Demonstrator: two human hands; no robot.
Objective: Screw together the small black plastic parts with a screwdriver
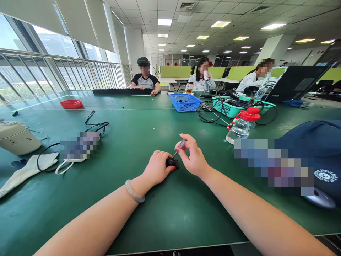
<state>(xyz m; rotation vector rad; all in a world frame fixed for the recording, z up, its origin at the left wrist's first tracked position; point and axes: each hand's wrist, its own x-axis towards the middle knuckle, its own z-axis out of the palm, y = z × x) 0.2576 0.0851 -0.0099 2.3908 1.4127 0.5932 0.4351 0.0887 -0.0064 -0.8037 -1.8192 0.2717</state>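
Note:
On the green tabletop (128, 149), a small black block-like part (172, 163) lies under the fingers of my left hand (159, 165). That hand is closed around it, thumb at the near side, pressing it to the table. My right hand (193, 156) pinches a small screwdriver (182, 143) by its translucent handle. Its thin shaft slants down to the left and its tip meets the top of the black part. Whether the tip sits in a screw is too small to tell.
Farther off stand a blue basket (185, 103), a green basket (226, 107) full of cables and a red tray (71, 104). A red-lidded bottle (241, 126) and dark blue bag (314, 145) are right; a white glove (32, 167) and beige container (18, 138) left. Several people sit beyond.

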